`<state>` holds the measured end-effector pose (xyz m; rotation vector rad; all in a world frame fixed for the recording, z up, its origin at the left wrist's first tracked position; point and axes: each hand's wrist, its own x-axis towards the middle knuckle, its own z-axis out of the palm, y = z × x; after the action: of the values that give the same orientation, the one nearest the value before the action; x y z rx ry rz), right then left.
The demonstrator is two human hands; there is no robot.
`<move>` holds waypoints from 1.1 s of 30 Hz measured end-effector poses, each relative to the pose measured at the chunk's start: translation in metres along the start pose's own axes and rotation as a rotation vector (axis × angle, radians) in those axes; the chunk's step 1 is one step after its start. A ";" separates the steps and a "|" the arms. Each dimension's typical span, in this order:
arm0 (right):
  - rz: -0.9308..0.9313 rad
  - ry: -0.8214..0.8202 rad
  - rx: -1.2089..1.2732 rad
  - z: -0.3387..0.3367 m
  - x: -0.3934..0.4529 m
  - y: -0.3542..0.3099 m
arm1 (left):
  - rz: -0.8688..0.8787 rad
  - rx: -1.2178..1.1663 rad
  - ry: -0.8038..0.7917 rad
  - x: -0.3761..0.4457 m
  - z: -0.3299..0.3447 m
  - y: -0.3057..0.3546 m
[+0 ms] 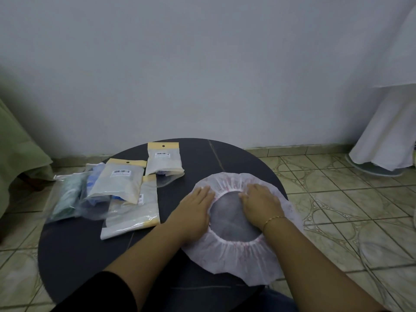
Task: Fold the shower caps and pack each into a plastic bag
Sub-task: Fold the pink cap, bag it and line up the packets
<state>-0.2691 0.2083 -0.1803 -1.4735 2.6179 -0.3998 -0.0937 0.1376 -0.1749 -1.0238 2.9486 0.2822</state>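
Lying spread under both flat, released hands [198,208] [261,203], the shower cap [236,251] touches each grip.

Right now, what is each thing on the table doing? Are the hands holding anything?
Shower cap: spread flat, opening up, not folded.
Left hand: fingers straight, pressing the cap's left rim.
Right hand: flat, pressing the right rim.
Plastic bags: piled at the table's left.
Bag at back: lying flat, apart from the cap.
Table: round, dark.
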 end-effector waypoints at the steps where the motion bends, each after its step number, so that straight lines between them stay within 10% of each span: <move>1: -0.009 -0.049 -0.023 0.003 0.001 0.002 | -0.001 0.011 -0.047 0.000 0.001 -0.001; 12: -0.115 0.141 0.109 -0.012 0.002 -0.002 | -0.352 0.244 -0.196 -0.008 -0.014 0.018; 18: 0.005 0.108 0.021 -0.038 -0.005 -0.009 | -0.235 0.362 -0.307 -0.018 -0.034 0.041; 27: 0.225 -0.178 -0.146 -0.030 -0.009 0.000 | -0.079 0.043 0.314 -0.003 -0.017 0.021; 33: 0.207 -0.207 -0.059 -0.020 -0.007 0.008 | -0.037 0.058 -0.039 -0.002 0.004 0.005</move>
<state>-0.2764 0.2220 -0.1632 -1.1719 2.5987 -0.1415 -0.0954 0.1430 -0.1780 -1.0515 2.8822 0.2119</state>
